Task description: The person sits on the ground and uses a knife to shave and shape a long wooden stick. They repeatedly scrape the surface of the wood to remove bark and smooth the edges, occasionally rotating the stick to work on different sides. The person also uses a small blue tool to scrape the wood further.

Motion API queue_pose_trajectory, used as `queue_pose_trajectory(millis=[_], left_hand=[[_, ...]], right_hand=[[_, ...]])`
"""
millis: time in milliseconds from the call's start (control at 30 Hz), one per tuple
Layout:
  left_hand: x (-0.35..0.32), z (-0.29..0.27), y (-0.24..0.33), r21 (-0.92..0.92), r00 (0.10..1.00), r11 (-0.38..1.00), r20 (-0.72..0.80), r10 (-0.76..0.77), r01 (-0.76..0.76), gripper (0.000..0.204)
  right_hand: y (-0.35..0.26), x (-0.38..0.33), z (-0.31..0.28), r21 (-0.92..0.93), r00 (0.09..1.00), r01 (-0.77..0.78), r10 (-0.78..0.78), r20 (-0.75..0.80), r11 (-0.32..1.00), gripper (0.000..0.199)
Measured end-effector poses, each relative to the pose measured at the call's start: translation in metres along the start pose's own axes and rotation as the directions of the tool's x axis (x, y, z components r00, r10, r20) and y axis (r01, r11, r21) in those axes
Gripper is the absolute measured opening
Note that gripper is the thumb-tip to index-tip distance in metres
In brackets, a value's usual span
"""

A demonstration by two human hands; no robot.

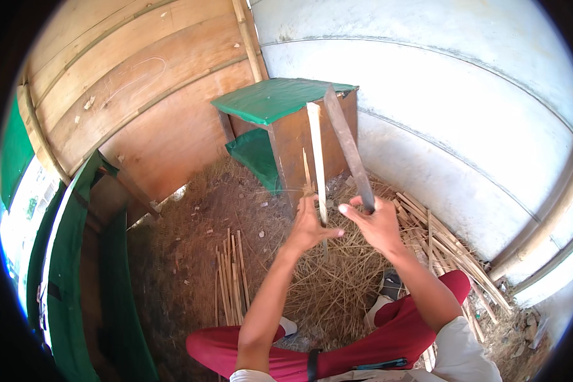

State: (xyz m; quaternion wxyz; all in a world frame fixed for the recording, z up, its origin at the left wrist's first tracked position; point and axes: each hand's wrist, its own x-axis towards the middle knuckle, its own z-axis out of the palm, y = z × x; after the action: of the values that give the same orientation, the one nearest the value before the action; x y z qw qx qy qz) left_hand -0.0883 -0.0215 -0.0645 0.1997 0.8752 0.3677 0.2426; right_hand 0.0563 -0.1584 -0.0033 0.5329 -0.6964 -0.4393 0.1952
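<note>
My left hand (pixel 310 224) grips a pale, thin bamboo strip (pixel 316 153) that stands nearly upright in front of me. My right hand (pixel 377 223) is closed on the handle of a long dark blade (pixel 345 143), which rises tilted to the upper left, its upper part close beside the strip's top. Both hands are raised above a heap of dry shavings (pixel 337 286) on the ground. My legs in red trousers (pixel 363 356) lie below.
A wooden box with a green cover (pixel 270 102) stands ahead against a white wall (pixel 465 127). A bundle of split sticks (pixel 231 280) lies at the left, more sticks (pixel 452 251) along the right wall. A wooden plank wall (pixel 134 83) is at the left, with green-covered frames (pixel 70 254).
</note>
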Motion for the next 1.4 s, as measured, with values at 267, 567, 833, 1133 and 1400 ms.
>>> queue_pose_trajectory(millis=[267,567,833,1133,1400], left_hand=[[-0.015,-0.195,0.070,-0.325,0.898,0.860,-0.334,0.286,-0.394,0.088],[0.063,-0.196,0.164,-0.336,0.877,0.864,0.174,0.449,-0.376,0.031],[0.057,-0.205,0.139,0.322,0.857,0.906,-0.345,0.383,-0.276,0.027],[0.067,-0.184,0.126,0.451,0.733,0.853,-0.481,0.480,-0.263,0.016],[0.066,-0.192,0.116,0.276,0.791,0.929,-0.496,0.358,-0.247,0.013]], right_hand=[[-0.001,0.011,0.042,0.209,1.000,0.031,-0.031,-0.005,0.977,0.032],[-0.015,0.037,0.028,0.269,0.968,0.028,-0.093,0.235,0.963,0.038],[-0.039,0.007,-0.039,0.271,0.995,-0.047,0.068,-0.067,0.961,0.042],[-0.078,-0.021,-0.018,0.041,0.990,0.112,-0.115,0.080,0.993,0.039],[0.052,-0.039,0.032,-0.095,0.958,-0.122,0.142,0.249,0.988,0.044]])
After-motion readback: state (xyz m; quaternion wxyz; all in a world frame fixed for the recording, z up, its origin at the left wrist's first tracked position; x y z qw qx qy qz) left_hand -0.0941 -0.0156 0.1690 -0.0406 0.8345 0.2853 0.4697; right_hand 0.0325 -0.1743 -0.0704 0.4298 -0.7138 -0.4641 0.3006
